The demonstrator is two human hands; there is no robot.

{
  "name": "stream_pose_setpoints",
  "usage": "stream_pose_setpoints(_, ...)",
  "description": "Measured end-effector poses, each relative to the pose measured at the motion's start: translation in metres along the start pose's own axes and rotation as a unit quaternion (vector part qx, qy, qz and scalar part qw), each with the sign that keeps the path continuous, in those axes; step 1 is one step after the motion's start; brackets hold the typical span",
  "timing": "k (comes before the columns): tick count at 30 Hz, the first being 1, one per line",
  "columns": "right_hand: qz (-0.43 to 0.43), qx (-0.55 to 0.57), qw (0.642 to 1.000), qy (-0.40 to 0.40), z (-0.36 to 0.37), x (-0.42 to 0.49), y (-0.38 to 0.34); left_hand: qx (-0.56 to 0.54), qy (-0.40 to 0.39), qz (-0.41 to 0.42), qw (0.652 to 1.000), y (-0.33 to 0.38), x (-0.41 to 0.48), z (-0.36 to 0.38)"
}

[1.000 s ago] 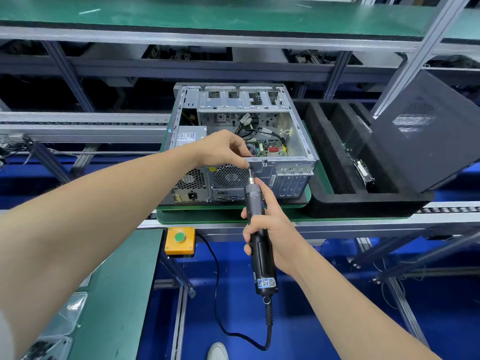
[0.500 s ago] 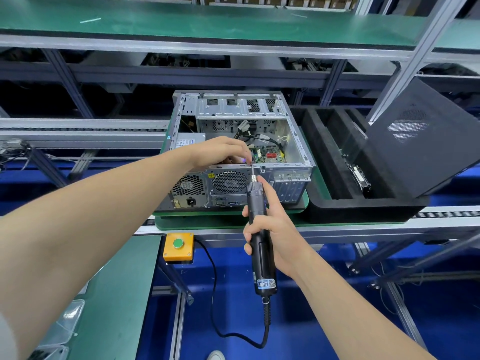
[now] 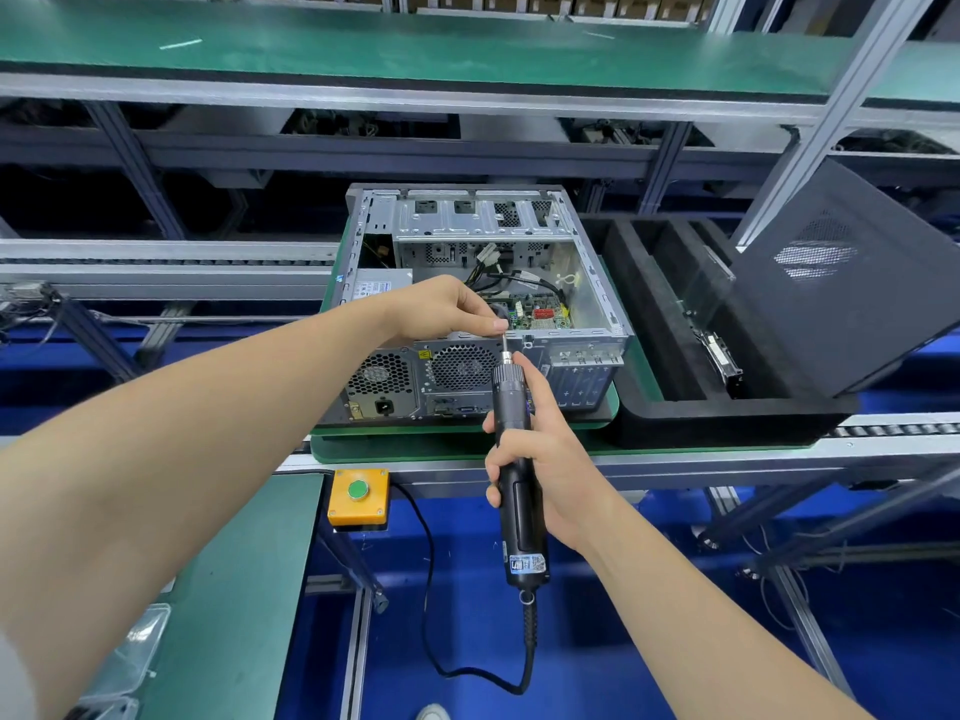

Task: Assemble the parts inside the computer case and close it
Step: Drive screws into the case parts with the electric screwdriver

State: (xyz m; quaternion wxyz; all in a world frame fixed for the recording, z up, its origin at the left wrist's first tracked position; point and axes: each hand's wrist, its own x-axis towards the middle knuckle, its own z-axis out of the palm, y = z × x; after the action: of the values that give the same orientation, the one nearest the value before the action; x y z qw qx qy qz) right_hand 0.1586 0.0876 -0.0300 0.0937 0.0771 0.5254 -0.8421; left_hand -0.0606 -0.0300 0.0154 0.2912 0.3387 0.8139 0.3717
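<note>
Computer case (image 3: 467,215) lies open side up on the pallet (image 3: 415,449) at twelve o'clock from me, rear fans toward me. My right hand (image 3: 550,459) is wrapped round the electric screwdriver (image 3: 519,511), with its bit at the case's rear rim. My left hand (image 3: 441,309) pinches the bit tip; I cannot tell whether a screw sits there. I judge the case stiff, heavy and thin-edged, so I'd grip it by the frame rails, never the board. Its side panel (image 3: 841,283) leans at two o'clock.

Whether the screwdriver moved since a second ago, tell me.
Yes, slightly. Against the case, the screwdriver has crept upward: its chuck, then near the fan's lower rim, is now level with its middle.
</note>
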Motion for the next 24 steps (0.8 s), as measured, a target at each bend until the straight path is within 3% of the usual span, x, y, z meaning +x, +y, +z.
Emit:
stream_pose_setpoints(10,0.013,-0.045,0.999,0.009,0.0005,-0.0006,-0.0053,-0.006,-0.016,0.002,1.000,0.0011,-0.0015,0.0001)
stream_pose_setpoints(17,0.025,0.011,0.999,-0.017,-0.0015,-0.0014,-0.0085,0.005,-0.026,0.023,0.999,0.0026,-0.0054,0.0002)
stream_pose_setpoints(24,0.024,0.017,1.000,-0.008,-0.0059,-0.0059,-0.0024,-0.012,0.018,-0.011,1.000,0.0012,-0.0036,0.0025)
